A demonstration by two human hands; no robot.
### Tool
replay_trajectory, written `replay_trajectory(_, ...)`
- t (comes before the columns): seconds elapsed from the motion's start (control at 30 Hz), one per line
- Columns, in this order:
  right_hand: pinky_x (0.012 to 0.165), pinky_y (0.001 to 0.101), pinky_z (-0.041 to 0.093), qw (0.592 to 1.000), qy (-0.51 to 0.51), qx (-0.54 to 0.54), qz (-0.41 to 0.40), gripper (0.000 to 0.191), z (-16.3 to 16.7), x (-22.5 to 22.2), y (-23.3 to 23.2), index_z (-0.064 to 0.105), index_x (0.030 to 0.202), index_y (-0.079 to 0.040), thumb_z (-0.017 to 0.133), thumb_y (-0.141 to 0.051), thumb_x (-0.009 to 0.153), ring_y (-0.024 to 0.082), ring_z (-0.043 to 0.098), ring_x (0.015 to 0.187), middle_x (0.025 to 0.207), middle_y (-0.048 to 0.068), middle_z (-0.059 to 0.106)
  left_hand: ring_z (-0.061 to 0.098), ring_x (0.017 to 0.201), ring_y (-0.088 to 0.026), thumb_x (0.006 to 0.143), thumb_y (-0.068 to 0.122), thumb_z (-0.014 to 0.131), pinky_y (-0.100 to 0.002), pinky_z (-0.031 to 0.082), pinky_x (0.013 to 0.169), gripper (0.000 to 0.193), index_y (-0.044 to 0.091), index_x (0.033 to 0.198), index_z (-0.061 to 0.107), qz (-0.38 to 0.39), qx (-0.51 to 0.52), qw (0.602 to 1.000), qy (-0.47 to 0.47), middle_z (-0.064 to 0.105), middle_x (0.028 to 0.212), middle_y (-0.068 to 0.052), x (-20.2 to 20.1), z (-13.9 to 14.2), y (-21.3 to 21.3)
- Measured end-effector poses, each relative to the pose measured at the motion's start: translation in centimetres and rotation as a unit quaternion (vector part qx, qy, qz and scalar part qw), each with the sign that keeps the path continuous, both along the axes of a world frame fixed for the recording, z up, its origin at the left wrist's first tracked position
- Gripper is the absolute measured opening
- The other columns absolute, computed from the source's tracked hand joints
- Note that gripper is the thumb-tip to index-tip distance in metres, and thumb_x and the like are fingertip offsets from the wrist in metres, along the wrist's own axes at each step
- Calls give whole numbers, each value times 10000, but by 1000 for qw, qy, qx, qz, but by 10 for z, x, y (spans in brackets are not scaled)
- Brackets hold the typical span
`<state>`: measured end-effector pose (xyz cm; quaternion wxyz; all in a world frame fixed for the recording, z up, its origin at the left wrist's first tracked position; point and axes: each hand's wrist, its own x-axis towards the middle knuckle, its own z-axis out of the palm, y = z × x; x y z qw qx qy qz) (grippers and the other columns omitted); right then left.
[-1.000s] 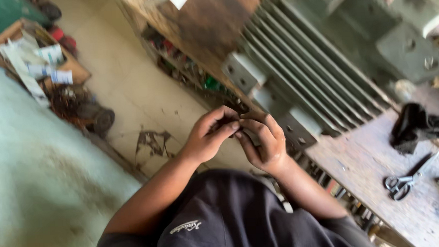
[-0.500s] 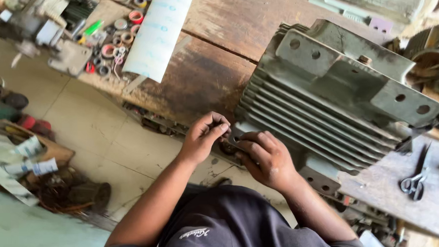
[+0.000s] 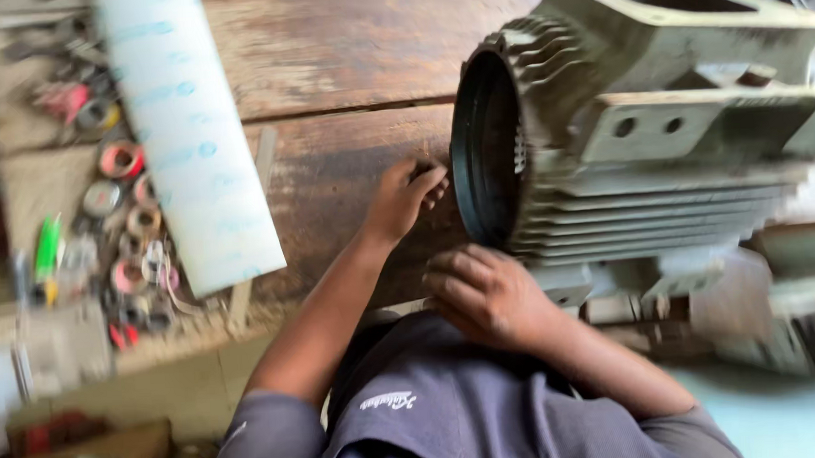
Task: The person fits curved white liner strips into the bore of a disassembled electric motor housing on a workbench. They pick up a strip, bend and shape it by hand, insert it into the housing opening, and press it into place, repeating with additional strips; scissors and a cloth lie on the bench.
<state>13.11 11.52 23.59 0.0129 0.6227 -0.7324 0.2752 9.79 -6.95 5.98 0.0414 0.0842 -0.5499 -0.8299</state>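
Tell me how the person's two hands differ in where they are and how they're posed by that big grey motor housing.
The left hand reaches further out over the wooden bench, fingers curled by the dark round opening of the motor housing. The right hand sits closer to the body, at the housing's lower edge, loosely closed with knuckles up. Whether either hand holds anything cannot be seen. Both are bare.

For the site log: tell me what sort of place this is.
Most likely a motor repair workshop. A large finned grey motor housing lies open-ended on a worn wooden workbench, with the left hand at its rim. Small rolls of tape and rings litter the bench beside a white sheet.
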Motion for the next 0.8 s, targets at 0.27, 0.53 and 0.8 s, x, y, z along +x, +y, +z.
replay_trajectory(0.27,1025,462,451,893,53,320,-311,482,-43,2,-76,659,1141,-63,790,-312,750,347,580,1181,1220,170,629,685,586,-166,916,255,712,-317,563,542,246,17,978,700,-292,-10,943,-160,740,815,-90,-98,-35,38)
replay_trajectory(0.53,1020,472,433,801,16,417,-429,548,-62,10,-85,646,1186,-66,779,-431,800,356,581,1170,1246,200,620,698,519,-211,881,188,684,-355,557,459,271,-19,1039,611,-347,-64,911,-213,764,776,-164,-139,-14,74)
replay_trajectory(0.8,1026,475,424,793,-10,396,-463,540,-72,17,-80,640,1224,-83,754,-435,830,356,562,1220,1305,189,615,721,488,-205,886,116,588,-330,554,424,230,-67,1003,662,-350,-79,906,-225,775,738,-168,-141,-20,89)
